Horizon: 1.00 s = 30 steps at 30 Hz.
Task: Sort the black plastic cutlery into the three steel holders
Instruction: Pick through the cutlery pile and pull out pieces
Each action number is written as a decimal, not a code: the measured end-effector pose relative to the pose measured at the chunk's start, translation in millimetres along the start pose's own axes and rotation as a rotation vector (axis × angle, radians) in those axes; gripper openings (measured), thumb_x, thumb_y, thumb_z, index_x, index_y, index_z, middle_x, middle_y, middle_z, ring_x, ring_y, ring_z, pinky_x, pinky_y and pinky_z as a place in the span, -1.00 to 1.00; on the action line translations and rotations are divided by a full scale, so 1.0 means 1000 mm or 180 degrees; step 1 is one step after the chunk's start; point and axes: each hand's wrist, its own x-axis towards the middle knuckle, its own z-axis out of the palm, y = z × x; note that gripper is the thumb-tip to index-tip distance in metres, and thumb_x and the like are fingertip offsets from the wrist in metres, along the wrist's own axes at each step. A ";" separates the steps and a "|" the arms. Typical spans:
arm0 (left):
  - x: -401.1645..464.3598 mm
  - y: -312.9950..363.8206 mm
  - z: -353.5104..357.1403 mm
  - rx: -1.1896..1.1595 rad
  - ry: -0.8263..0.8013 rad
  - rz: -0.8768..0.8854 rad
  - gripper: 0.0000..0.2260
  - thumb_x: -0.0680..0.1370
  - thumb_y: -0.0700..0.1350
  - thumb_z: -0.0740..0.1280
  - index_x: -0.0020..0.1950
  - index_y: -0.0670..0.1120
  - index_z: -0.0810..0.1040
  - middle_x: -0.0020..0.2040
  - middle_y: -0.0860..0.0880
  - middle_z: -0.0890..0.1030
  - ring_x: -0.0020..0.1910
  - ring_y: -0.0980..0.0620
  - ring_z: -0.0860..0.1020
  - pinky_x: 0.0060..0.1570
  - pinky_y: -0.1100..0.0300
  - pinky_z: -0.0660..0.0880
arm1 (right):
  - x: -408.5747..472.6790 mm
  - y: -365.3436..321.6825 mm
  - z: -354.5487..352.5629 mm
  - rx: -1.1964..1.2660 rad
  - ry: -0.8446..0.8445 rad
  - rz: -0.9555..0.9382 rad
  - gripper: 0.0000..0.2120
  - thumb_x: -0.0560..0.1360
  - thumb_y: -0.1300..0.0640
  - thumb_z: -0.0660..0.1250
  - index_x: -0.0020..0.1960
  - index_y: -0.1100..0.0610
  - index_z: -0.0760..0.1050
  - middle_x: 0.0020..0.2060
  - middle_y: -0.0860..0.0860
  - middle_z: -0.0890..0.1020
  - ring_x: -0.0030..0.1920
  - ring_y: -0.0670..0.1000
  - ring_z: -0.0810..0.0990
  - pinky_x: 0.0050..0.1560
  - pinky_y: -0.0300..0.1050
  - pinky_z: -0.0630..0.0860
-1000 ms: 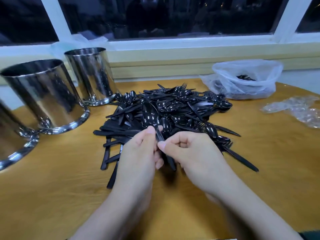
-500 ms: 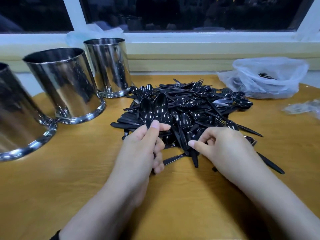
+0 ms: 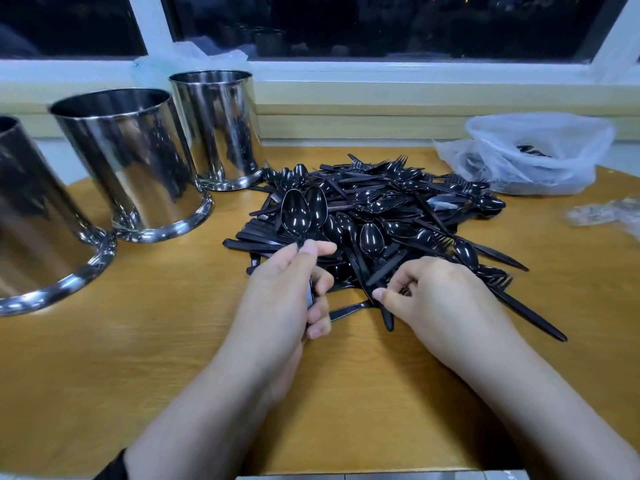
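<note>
The left hand holds two black spoons by their handles, fingers and thumb curled round them, so this grip is closed on the pair; the bowls stand up and away from the person, just above the near-left edge of the cutlery pile. The right hand lies at the pile's near edge with thumb and forefinger pinched on the handle of another black spoon, whose bowl points away into the heap while its handle end runs back towards the person, under the fingers. The coming move turns on that long axis: the piece lies roughly front to back, bowl far and handle near, so the right hand, plainly the nearer one, would probably draw it out along its own length towards the person before passing it across to the left-hand bundle. Other handles cross over it, so a sideways pull would likely drag neighbours along. The three steel holders sit on the desk to the left: the far holder touches the pile's far-left corner, the middle holder stands nearer, and the near holder is cut off by the picture's edge. From what shows of their insides, no cutlery can be made out. By my judgement the sorting has barely begun.
</note>
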 end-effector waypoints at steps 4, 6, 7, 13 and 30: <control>0.000 -0.002 0.000 0.0098 -0.0036 0.0019 -0.76 0.72 -0.01 0.19 0.19 -0.05 0.63 -0.35 0.01 0.40 -0.48 0.10 0.25 -0.52 0.21 0.22 | 0.000 0.001 0.002 0.0162 -0.0029 0.0007 -0.71 0.54 -0.18 0.37 -0.27 -0.05 0.52 -0.43 -0.10 0.48 -0.40 -0.13 0.44 -0.42 -0.17 0.31; -0.001 -0.004 0.001 0.0130 -0.0015 0.0033 -0.75 0.72 -0.01 0.19 0.19 -0.06 0.63 -0.35 0.01 0.40 -0.48 0.09 0.24 -0.52 0.22 0.23 | 0.000 0.003 0.002 0.0250 -0.0008 0.0028 -0.71 0.54 -0.16 0.38 -0.29 -0.05 0.51 -0.49 -0.09 0.49 -0.44 -0.12 0.45 -0.44 -0.18 0.29; 0.000 -0.004 0.001 0.0138 0.0002 0.0038 -0.75 0.72 -0.01 0.19 0.18 -0.06 0.63 -0.36 0.02 0.39 -0.48 0.09 0.24 -0.52 0.22 0.23 | 0.000 0.004 0.001 0.0321 0.0003 0.0047 -0.71 0.54 -0.15 0.38 -0.30 -0.05 0.52 -0.52 -0.08 0.49 -0.47 -0.12 0.43 -0.45 -0.19 0.27; 0.001 -0.006 0.004 0.0046 0.0144 0.0058 -0.73 0.73 0.02 0.18 0.16 -0.07 0.63 -0.38 0.04 0.32 -0.50 0.12 0.21 -0.55 0.24 0.20 | -0.002 0.007 -0.006 0.0959 -0.0050 -0.0043 -0.71 0.55 -0.12 0.37 -0.28 -0.01 0.57 -0.58 -0.08 0.41 -0.58 -0.11 0.31 -0.45 -0.11 0.42; 0.002 -0.007 0.007 -0.0167 0.0316 0.0085 -0.79 0.72 -0.06 0.20 0.11 -0.11 0.61 -0.40 0.03 0.33 -0.52 0.10 0.19 -0.55 0.27 0.13 | -0.015 0.001 -0.021 0.1661 -0.0204 -0.0175 -0.67 0.48 -0.03 0.39 -0.40 0.08 0.49 -0.54 -0.08 0.54 -0.55 -0.03 0.46 -0.47 -0.22 0.34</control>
